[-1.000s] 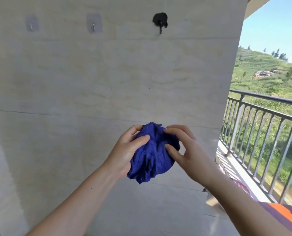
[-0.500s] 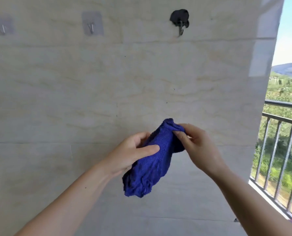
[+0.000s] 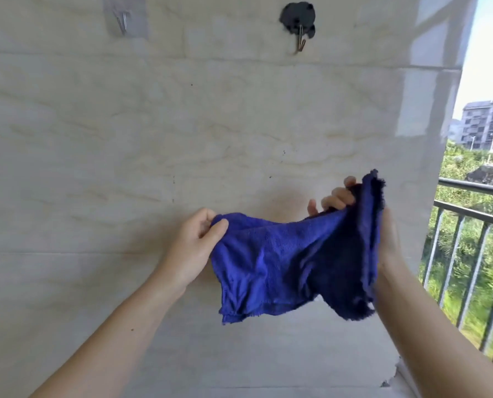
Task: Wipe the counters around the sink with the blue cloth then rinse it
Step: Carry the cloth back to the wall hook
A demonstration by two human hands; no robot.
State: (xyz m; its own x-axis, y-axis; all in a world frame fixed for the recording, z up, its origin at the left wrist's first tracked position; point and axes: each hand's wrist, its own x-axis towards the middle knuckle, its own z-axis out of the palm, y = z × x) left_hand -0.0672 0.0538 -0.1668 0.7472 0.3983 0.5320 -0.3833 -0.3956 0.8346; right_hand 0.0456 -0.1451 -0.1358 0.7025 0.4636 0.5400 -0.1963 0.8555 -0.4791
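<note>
Both hands are holding the blue cloth (image 3: 285,262) up in the air in front of a pale tiled wall (image 3: 124,139). On the left side, the left hand (image 3: 195,248) is pinching one top corner between thumb and curled fingers, closed tight on a small fold of fabric. Opposite it, the right hand (image 3: 383,225) is gripping the other top edge, its fingers (image 3: 338,198) folding over the bunched cloth from behind while the palm is sitting against the cloth's outer side. Between them the cloth is hanging spread out, sagging in the middle, with a fuzzy, terry-like nap, soft creases and frayed lower edges; its right part is falling in shadow and reading darker, almost navy.

Glossy and cream-coloured, the wall is showing faint marble-like veining and thin straight grout lines. High on it a black hook base (image 3: 297,17) with a bent metal hook is sticking out, and to its left a clear square adhesive hook (image 3: 126,15) is sitting flat against the tile. At the right edge a dark metal railing (image 3: 469,214) with slim vertical bars is standing before green vegetation.
</note>
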